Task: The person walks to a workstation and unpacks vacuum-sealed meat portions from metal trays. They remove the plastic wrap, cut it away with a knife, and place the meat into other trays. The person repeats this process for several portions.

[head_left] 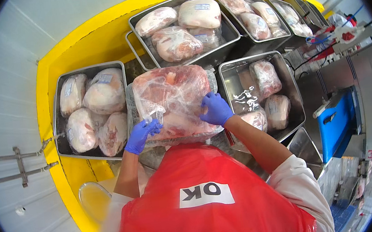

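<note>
While our left hand [141, 134] pinched clear film [160, 115] over raw meat [179, 92], our right hand [216, 109] curled its fingers, grip unclear.

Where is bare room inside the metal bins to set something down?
In the right bin, the upper-left part looks bare, between its wall and the wrapped meat pieces. Crowded: the left bin, full of packages, and the middle, where a large wrapped piece lies under the left hand and right hand.
</note>
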`<action>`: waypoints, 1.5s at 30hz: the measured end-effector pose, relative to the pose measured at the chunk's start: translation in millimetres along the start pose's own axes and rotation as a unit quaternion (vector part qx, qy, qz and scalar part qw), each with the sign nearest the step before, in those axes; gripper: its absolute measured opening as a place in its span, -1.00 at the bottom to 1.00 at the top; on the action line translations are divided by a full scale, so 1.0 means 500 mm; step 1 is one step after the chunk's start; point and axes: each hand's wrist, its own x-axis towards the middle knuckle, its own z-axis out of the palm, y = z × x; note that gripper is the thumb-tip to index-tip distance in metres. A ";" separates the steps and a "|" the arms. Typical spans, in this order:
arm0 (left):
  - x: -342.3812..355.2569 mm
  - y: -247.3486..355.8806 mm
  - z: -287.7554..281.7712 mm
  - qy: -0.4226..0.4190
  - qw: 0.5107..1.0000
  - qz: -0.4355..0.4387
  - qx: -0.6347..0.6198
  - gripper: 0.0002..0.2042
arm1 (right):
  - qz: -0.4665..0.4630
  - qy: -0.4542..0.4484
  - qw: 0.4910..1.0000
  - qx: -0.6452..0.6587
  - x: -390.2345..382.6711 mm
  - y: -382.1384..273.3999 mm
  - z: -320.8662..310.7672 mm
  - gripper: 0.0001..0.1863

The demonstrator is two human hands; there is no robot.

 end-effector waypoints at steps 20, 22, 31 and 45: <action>0.048 -0.025 -0.069 0.109 0.942 0.167 -0.269 -0.74 | -0.101 0.012 0.991 -0.089 0.190 -0.094 0.055 -0.66; 0.035 0.004 -0.067 0.141 0.941 0.148 -0.269 -0.76 | -0.133 -0.004 0.989 -0.067 0.196 -0.073 0.050 -0.74; 0.050 -0.008 -0.029 0.123 0.987 0.080 -0.069 -0.75 | -0.035 0.052 0.980 0.188 0.177 -0.054 0.054 -0.79; 0.052 0.039 -0.003 0.083 0.995 0.044 0.028 -0.81 | 0.315 0.229 0.740 0.549 -0.054 0.263 0.000 -0.66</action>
